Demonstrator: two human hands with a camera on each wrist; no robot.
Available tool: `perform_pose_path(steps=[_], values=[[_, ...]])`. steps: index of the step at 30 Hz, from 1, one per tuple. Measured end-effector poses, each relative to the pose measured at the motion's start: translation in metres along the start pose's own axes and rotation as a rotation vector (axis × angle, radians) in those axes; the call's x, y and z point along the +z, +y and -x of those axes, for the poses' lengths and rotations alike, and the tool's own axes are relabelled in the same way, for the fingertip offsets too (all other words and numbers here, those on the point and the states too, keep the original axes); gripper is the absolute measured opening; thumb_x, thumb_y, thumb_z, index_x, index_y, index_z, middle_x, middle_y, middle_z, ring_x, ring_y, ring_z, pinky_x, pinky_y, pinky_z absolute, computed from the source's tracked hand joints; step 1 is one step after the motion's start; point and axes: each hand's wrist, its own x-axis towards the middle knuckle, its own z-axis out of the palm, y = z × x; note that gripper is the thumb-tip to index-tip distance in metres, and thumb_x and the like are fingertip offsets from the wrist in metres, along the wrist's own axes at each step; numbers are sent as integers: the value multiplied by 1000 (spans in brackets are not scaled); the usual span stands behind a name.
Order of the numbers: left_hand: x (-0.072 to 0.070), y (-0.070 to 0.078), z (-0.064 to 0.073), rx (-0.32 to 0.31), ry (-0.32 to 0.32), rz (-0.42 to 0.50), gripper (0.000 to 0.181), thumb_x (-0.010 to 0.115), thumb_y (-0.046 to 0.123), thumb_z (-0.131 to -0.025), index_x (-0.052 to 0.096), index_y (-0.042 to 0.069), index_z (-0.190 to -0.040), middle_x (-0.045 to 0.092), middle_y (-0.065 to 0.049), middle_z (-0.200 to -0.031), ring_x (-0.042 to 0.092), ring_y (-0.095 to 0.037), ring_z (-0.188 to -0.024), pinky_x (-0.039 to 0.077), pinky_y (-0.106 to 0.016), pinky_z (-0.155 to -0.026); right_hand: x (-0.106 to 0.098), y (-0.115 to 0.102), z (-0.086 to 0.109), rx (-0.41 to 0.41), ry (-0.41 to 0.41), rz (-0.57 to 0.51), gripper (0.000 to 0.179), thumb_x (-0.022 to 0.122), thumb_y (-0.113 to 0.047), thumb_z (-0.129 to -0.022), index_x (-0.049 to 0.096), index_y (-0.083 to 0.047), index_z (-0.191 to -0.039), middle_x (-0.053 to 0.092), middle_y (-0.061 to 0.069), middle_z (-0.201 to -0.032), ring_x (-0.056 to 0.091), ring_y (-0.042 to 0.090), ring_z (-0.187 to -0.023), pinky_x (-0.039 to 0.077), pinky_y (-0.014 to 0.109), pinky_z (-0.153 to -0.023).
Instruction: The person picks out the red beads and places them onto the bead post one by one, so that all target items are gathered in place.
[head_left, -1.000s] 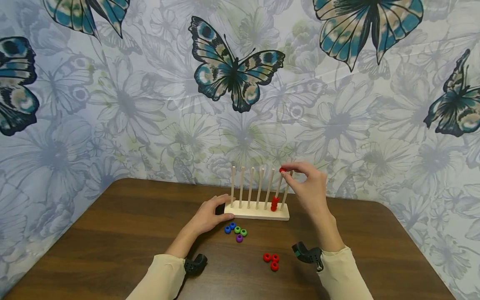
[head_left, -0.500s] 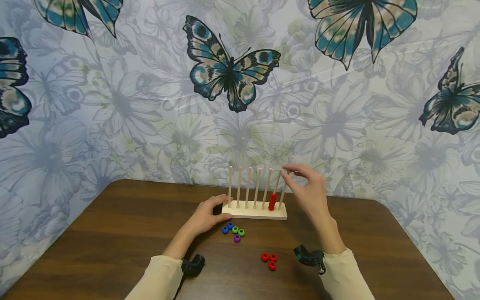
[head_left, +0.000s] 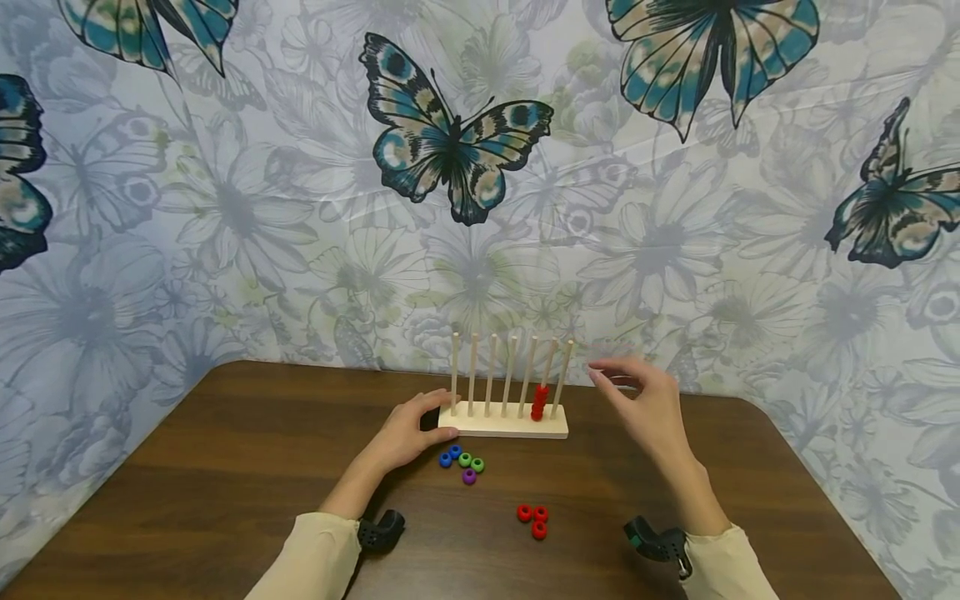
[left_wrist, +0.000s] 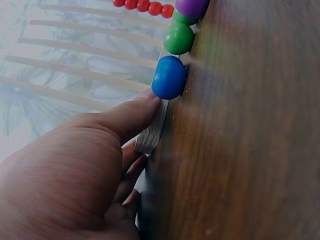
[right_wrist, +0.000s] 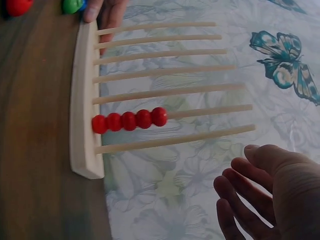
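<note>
A pale wooden peg rack [head_left: 501, 424] with several upright pegs stands on the table. My left hand [head_left: 408, 431] holds its left end, the thumb [left_wrist: 137, 114] in front and the other fingers behind. Several red beads [right_wrist: 129, 121] are stacked at the bottom of the second peg from the right; the other pegs carry none. My right hand [head_left: 645, 404] is in the air to the right of the rack, fingers loosely bent and holding nothing. In the right wrist view its fingertips are apart from the nearest peg [right_wrist: 175, 139].
In front of the rack lie two blue beads [head_left: 446, 459], two green beads [head_left: 477, 465] and a purple bead [head_left: 468, 477]. Three red beads [head_left: 539, 530] lie nearer on the brown table [head_left: 225, 483]. Behind the table hangs a butterfly-patterned backdrop [head_left: 300, 250].
The right hand has let go of a red bead, which slid down the second peg from the right onto the stack, and has then moved right, away from the rack. The left hand keeps its hold.
</note>
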Motion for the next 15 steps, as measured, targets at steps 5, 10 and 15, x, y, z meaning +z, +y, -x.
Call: perform_pose_path(steps=[5,10,15], values=[[-1,0,0,-3,-1,-10,55,80,29,-95,64,9,-144,50,-20,-159,33,-54,-152,28,-69,-123,4,9,9,42,-70,8,15,78,-28,-98,82,-23,-111,81,-7,-105,75,10,-95,61,32,-88],[0,1,1,-5,3,-15,55,81,29,-95,65,9,-144,51,-21,-159,34,-54,-152,28,-69,-123,16,12,16,71,-146,-40,16,77,-30,-99,82,-22,-112,80,-7,-106,76,14,-98,62,43,-91],[0,1,-1,-6,6,-16,55,81,29,-95,65,9,-143,51,-21,-159,34,-54,-152,28,-68,-123,23,12,28,84,-260,-72,19,78,-33,-98,81,-22,-113,79,-11,-108,75,9,-97,62,34,-86]])
